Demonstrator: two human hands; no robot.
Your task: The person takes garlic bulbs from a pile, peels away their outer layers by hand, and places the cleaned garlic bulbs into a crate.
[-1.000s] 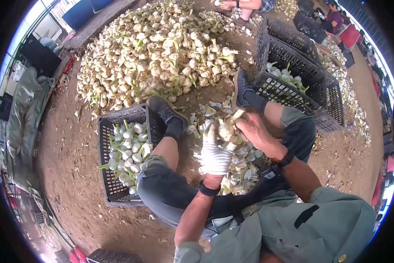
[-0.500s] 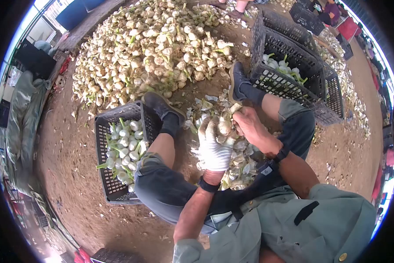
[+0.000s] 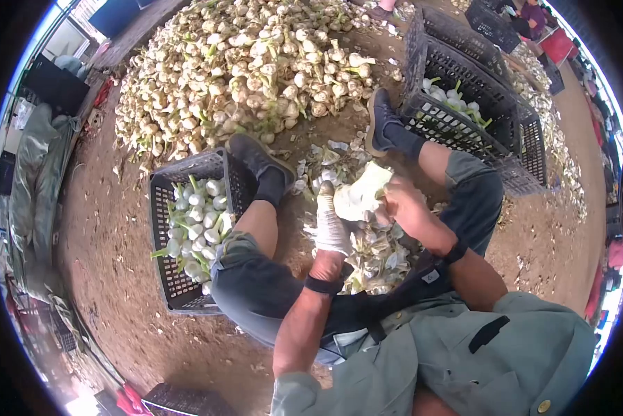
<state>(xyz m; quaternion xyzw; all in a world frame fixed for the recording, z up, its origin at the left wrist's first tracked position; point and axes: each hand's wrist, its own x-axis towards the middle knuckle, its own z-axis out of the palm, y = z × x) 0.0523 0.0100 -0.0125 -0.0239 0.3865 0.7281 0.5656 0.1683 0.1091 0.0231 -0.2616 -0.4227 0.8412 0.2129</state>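
Observation:
My left hand (image 3: 331, 225), in a white knit glove, is closed against the left side of a pale garlic bulb (image 3: 360, 197); its far fingers are hidden. My bare right hand (image 3: 410, 211) grips the bulb's right side, fingers curled inward. The bulb is blurred, with a broad whitish end tilted up and to the right. Beneath both hands, between my legs, lies a heap of papery garlic peels (image 3: 377, 260). By my left leg stands a black plastic crate (image 3: 160, 229) of clean white garlic bulbs (image 3: 197, 225) with green stems.
A large pile of unpeeled garlic (image 3: 249, 76) covers the ground ahead. Stacked black crates (image 3: 457, 128) stand beyond my right foot, with white bulbs in one. Another person (image 3: 530, 21) sits at far upper right. A grey-green tarp (image 3: 34, 194) lies along the left.
My left hand has turned from lying across the bulb to standing upright at its left side. The bulb has tilted, showing a broad pale end. My right hand has shifted slightly right and down.

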